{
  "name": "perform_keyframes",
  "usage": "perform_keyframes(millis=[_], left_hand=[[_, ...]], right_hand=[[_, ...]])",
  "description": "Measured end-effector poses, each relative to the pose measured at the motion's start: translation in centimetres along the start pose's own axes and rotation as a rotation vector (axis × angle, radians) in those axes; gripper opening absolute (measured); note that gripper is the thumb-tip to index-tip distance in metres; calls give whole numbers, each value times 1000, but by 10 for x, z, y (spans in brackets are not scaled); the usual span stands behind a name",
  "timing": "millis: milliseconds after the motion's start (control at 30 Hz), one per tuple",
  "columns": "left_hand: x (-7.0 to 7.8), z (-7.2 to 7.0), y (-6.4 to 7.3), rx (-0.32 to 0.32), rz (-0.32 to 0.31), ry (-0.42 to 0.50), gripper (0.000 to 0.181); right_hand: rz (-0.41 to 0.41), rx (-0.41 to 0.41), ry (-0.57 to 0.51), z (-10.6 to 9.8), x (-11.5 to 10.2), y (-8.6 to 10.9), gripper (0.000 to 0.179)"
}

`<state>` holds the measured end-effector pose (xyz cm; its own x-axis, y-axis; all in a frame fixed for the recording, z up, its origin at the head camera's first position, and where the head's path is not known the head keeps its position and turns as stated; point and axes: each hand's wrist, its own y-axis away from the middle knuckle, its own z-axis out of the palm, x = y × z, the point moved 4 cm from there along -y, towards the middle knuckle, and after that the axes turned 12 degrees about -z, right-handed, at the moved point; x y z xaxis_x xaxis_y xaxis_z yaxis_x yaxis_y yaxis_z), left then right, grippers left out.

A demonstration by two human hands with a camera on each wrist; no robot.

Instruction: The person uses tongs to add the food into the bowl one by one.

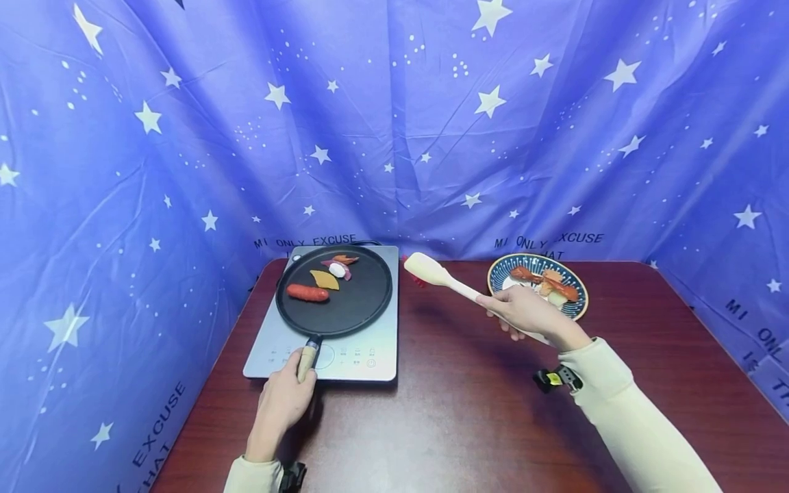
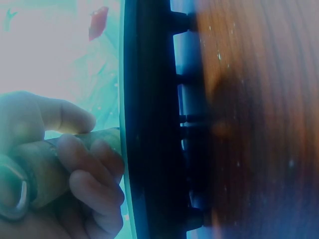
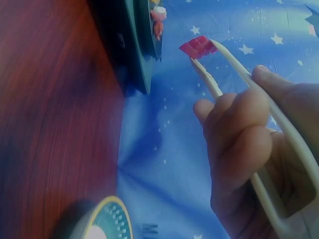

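My left hand grips the wooden handle of a black frying pan, which sits on an induction cooktop. In the pan lie a red sausage, a yellow wedge-shaped piece and several small pieces beyond it. With my right hand I hold cream-coloured tongs, thumb on one arm and fingers round the other. A red, ridged piece is pinched between the tong tips, in the air just right of the cooktop.
Beyond my right hand stands a blue patterned plate with several brown and orange food pieces. Everything rests on a dark red wooden table. A blue curtain with white stars encloses the back and sides.
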<state>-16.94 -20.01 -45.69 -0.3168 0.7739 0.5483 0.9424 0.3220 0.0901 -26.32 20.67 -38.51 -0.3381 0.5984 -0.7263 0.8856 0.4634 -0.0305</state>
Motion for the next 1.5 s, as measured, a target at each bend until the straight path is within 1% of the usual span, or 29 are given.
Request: perform_keyframes(millis=[167, 300, 433, 533, 800, 967, 1133, 1367, 1500], left_hand=[[1, 0, 0, -1, -1, 3, 48], [2, 0, 0, -3, -2, 2, 50], [1, 0, 0, -2, -6, 1, 50], [0, -1, 0, 1, -3, 5, 50], [0, -1, 0, 1, 2, 10, 50], [0, 0, 0, 0, 0, 9, 51], [-1, 1, 0, -4, -3, 13, 50], [-1, 2, -1, -9, -10, 16, 51], [-2, 2, -3, -7, -13, 6, 52]], right_hand=[[-33, -25, 4, 11, -10, -9, 45], [-23, -41, 1, 19, -16, -13, 44], [-31, -51, 7, 25, -20, -18, 43], [-41, -52, 21, 28, -22, -21, 43], [-32, -64, 60, 34, -25, -32, 47], [-56, -56, 88, 36, -29, -38, 46], [-63, -67, 117, 41, -36, -44, 45], [-98, -96, 108, 54, -46, -51, 41], [-104, -125, 99, 63, -50, -53, 39]])
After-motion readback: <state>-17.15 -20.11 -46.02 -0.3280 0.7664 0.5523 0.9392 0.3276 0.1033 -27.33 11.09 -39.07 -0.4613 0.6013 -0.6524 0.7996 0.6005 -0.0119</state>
